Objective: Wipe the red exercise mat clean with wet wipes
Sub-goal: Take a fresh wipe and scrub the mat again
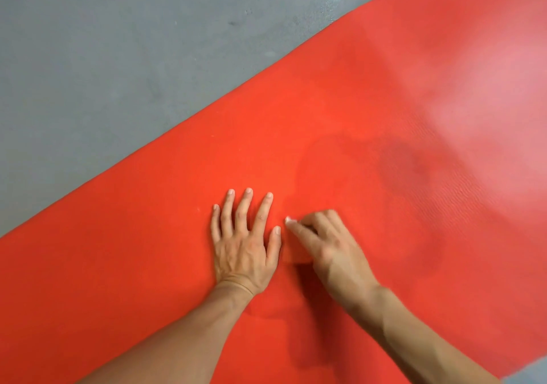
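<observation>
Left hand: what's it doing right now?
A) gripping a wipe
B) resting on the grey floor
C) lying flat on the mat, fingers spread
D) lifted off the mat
C: the left hand lies palm-down on the red mat with straight, spread fingers and nothing in it; the blurred right hand beside it is the one curled around something white, probably a wipe.

mat (340, 135): red, fine-grained texture, darker patches | floor (103, 58): mottled grey
</observation>
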Motion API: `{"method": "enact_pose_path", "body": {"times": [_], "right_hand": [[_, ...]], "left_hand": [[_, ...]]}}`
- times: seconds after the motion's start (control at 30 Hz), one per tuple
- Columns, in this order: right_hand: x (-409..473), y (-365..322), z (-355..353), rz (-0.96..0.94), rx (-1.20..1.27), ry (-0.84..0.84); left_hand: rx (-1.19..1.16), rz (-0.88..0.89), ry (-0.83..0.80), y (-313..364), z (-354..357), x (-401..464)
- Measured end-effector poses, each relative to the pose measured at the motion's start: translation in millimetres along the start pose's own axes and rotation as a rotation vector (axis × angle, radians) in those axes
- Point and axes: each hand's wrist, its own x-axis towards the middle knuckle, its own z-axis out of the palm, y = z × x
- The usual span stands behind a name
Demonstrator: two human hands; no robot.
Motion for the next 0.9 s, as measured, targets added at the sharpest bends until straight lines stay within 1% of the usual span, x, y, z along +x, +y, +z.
{"method": "enact_pose_path", "body": {"times": [0.03,0.07,0.13,0.2,0.23,0.27,0.3,0.37,0.4,0.43,0.47,0.5,0.57,0.6,0.63,0.67,0.7,0.8,0.83,0.87,0.9], "right_hand": [[9.5,14.7,-5.3,0.015,-0.043,0.036],[20.3,30.9,-10.9,0.094,-0.096,0.11],[44.1,61.8,-24.6,0.32,-0.148,0.246],[48.9,61.2,-23.2,0.459,-0.118,0.308],[42.6,48.3,-16.0,0.463,-0.096,0.313],[33.8,33.7,-8.2,0.418,-0.072,0.29],[20.3,18.5,-0.8,0.327,-0.038,0.235],[-5.1,0.2,2.6,0.096,0.016,0.089],[-6.5,4.1,-3.0,0.003,0.018,0.014],[-0.9,15.6,-10.8,-0.058,-0.006,-0.021],[8.6,30.6,-17.5,-0.053,-0.041,0.005],[18.8,46.5,-22.3,0.027,-0.08,0.086],[40.1,70.5,-31.3,0.324,-0.109,0.285],[45.2,71.8,-29.9,0.45,-0.1,0.352],[45.8,64.5,-23.4,0.506,-0.096,0.394],[41.7,51.7,-15.2,0.486,-0.089,0.39],[33.9,35.4,-6.4,0.408,-0.061,0.341],[-3.3,-5.2,8.1,0.043,0.043,0.054],[-8.5,-4.9,4.5,-0.055,0.042,-0.044],[-5.1,3.4,-2.9,-0.124,0.027,-0.103],[2.2,16.6,-9.0,-0.142,-0.008,-0.096]], "left_hand": [[0.003,-0.001,0.001,0.2,-0.1,1.8],[0.002,-0.001,0.001,0.2,-0.6,2.1],[0.006,-0.001,0.001,0.3,-0.9,1.7],[0.012,-0.001,-0.003,0.9,-0.3,1.8],[0.011,-0.002,-0.004,0.0,-0.1,0.1],[0.01,-0.003,0.0,-1.1,0.8,0.6],[0.013,-0.005,0.001,-1.1,1.3,-0.1],[0.018,-0.005,0.003,0.8,0.9,0.3],[0.015,-0.006,0.005,0.4,0.6,0.5],[0.009,-0.007,0.008,0.6,0.5,-0.1],[0.005,-0.005,0.011,1.2,0.5,0.3],[0.006,-0.005,0.011,0.8,0.6,0.0],[0.002,-0.007,0.008,0.0,1.3,-0.2],[-0.001,-0.007,0.011,-0.2,1.4,-0.7],[0.0,-0.005,0.013,-0.4,1.6,-0.5],[0.002,-0.005,0.013,0.1,1.7,-0.6],[0.004,-0.005,0.014,-0.2,1.4,0.1],[0.004,-0.002,0.013,-0.7,1.7,-0.2],[0.007,-0.003,0.012,-0.2,1.8,0.1],[0.006,-0.004,0.011,0.0,1.3,-0.3],[0.003,-0.005,0.012,0.4,1.2,-0.3]]}}
